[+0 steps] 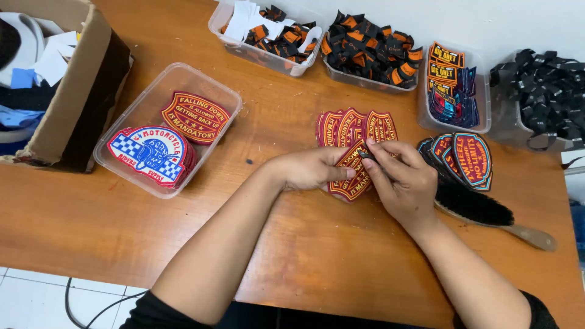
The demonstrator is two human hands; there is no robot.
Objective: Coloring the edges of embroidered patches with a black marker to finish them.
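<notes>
My left hand [311, 169] holds a dark red shield-shaped embroidered patch [352, 180] with orange lettering just above the wooden table [304, 244]. My right hand [399, 180] pinches a small dark tool or tag [367, 156] against the patch's upper edge. Behind the hands, three matching red patches [353, 127] lie fanned out on the table. Both hands meet over the held patch.
A clear tray [131, 106] at left holds red and blue-checkered patches. A cardboard box [73, 91] sits far left. Bins of black-orange labels [365, 45] and black straps [542, 91] line the back. Navy-orange patches [466, 158] and a black brush [481, 210] lie right of my hands.
</notes>
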